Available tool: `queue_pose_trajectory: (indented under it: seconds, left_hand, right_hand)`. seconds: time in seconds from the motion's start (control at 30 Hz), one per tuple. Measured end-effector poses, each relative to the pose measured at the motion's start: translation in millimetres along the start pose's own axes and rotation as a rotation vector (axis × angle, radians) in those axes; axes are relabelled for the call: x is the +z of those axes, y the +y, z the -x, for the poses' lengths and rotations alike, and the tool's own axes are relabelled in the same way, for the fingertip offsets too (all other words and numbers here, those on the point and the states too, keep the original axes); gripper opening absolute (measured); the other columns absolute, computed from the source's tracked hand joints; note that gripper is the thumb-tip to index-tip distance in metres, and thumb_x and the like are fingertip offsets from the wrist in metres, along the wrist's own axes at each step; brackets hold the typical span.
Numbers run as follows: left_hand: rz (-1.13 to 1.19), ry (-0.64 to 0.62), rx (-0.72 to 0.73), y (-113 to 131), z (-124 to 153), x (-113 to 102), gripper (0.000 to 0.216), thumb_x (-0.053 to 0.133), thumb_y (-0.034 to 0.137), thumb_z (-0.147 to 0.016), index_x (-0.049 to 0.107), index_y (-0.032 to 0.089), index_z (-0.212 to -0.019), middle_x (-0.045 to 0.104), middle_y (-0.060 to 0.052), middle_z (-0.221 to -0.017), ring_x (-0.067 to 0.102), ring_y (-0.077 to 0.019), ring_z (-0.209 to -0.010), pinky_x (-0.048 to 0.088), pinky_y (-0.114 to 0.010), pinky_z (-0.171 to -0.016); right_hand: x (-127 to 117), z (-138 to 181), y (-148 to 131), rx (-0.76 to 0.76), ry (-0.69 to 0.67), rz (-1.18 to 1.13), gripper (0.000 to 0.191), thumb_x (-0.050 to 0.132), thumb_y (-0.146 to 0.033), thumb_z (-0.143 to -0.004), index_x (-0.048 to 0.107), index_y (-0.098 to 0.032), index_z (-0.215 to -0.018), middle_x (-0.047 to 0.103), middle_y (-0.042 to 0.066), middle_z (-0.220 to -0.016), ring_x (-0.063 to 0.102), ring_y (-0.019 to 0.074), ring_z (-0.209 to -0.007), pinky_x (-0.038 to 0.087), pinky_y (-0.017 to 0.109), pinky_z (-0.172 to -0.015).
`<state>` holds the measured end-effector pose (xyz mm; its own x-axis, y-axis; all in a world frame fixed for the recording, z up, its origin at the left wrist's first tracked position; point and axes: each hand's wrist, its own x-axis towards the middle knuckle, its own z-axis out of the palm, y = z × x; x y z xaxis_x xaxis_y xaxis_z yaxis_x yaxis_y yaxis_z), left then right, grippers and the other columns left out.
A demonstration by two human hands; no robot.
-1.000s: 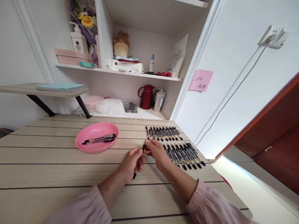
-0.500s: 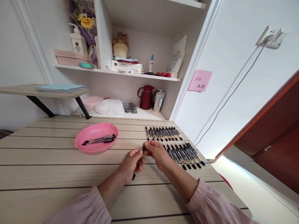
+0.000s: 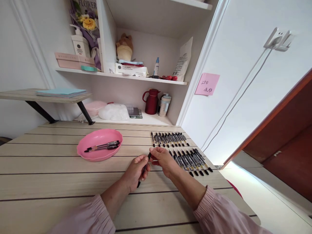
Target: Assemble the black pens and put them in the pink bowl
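Observation:
My left hand [image 3: 136,172] is closed around a dark pen [image 3: 138,184], which slants with its lower end sticking out below the fingers. At the pen's upper end, the thumb and fingers of my right hand [image 3: 162,160] are closed in a pinch. Part of the pen is hidden by the fingers. To the right lies a front row of clear pens with black ends [image 3: 188,159], partly behind my right wrist. Behind it is a second row of similar pens [image 3: 169,139]. A pink scalloped dish [image 3: 84,156] on the left holds several pens [image 3: 103,147].
The slatted wooden table [image 3: 60,182] meets a white shelf unit at the back. A red jug [image 3: 151,102] and a speckled cup [image 3: 165,105] stand on its lower shelf. A small raised stand [image 3: 14,95] with blue-topped paper [image 3: 60,92] is at the left.
The view has shifted very slightly. Both hands stay at the pen in nearly the same pose, and the rows and dish look the same.

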<state>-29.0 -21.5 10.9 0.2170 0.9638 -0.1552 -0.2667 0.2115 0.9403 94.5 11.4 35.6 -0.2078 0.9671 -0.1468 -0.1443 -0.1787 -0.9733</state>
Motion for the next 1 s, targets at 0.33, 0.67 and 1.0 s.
queue_pose_trajectory:
  seconds: [0.33, 0.67, 1.0]
  left_hand:
    - [0.018, -0.017, 0.011, 0.3, -0.5, -0.7, 0.024, 0.053, 0.041, -0.075, 0.047, 0.018, -0.073, 0.049, 0.007, -0.052, 0.027, -0.0003, -0.029, 0.013, -0.015, -0.031]
    - [0.043, 0.004, -0.029, 2.1, 1.4, -2.2, 0.029, 0.055, 0.042, -0.073, 0.054, 0.016, -0.086, 0.048, 0.006, -0.053, 0.027, -0.0003, -0.031, 0.011, -0.015, -0.032]
    - [0.017, 0.005, -0.03, 2.5, 1.7, 0.1, 0.03, 0.054, 0.041, -0.074, 0.055, 0.015, -0.086, 0.048, 0.005, -0.054, 0.03, -0.0011, -0.032, 0.014, -0.015, -0.032]
  right_hand:
    - [0.9, -1.9, 1.7, -0.011, -0.029, -0.08, 0.034, 0.071, -0.043, -0.056, 0.053, -0.016, -0.063, 0.055, -0.003, -0.055, 0.047, 0.0073, -0.05, 0.04, 0.024, -0.057]
    - [-17.0, -13.7, -13.4, -0.187, 0.169, 0.009, 0.027, 0.062, -0.042, -0.064, 0.057, -0.018, -0.075, 0.058, 0.0, -0.065, 0.052, 0.0111, -0.058, 0.038, 0.022, -0.053]
    - [-48.4, 36.9, -11.1, -0.245, 0.068, 1.456, 0.009, 0.055, -0.025, -0.071, 0.063, -0.021, -0.071, 0.064, 0.0, -0.068, 0.054, 0.0129, -0.064, 0.03, 0.023, -0.056]
